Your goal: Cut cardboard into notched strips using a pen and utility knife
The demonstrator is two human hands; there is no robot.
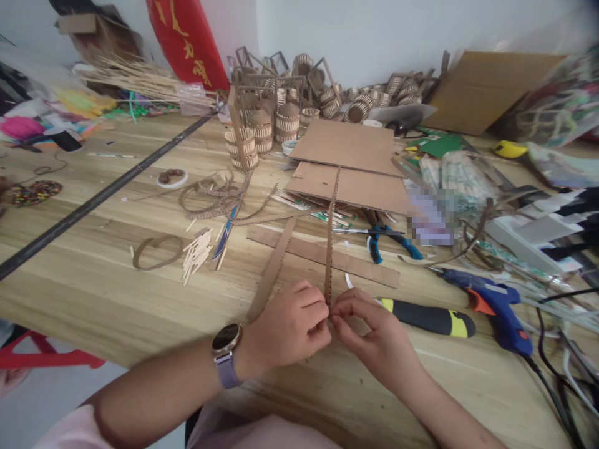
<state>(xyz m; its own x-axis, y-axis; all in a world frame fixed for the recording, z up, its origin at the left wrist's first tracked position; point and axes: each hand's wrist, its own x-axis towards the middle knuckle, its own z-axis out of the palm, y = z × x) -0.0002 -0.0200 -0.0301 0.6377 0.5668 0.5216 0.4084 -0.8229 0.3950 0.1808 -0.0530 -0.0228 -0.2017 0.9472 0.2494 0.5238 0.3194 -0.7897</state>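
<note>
My left hand (297, 327), with a watch at its wrist, is closed at the near end of a narrow corrugated cardboard strip (330, 243). Thumb and finger of my right hand (372, 333) pinch that same end, and the fingertips of both hands nearly meet. The strip runs away from me over the work surface to the stacked cardboard sheets (349, 146). Beside my left hand lies a wider cardboard strip (274, 271), and another flat strip (360, 262) lies crosswise beyond. To the right of my right hand is a black and yellow handle (425, 317).
A blue glue gun (491, 305) with its cord lies at the right, near blue-handled pliers (393, 243). Short wooden sticks (197, 254) and a cardboard ring (158, 252) lie left. Several small slatted buckets (287, 121) stand at the back. A long dark bar (112, 187) crosses the table.
</note>
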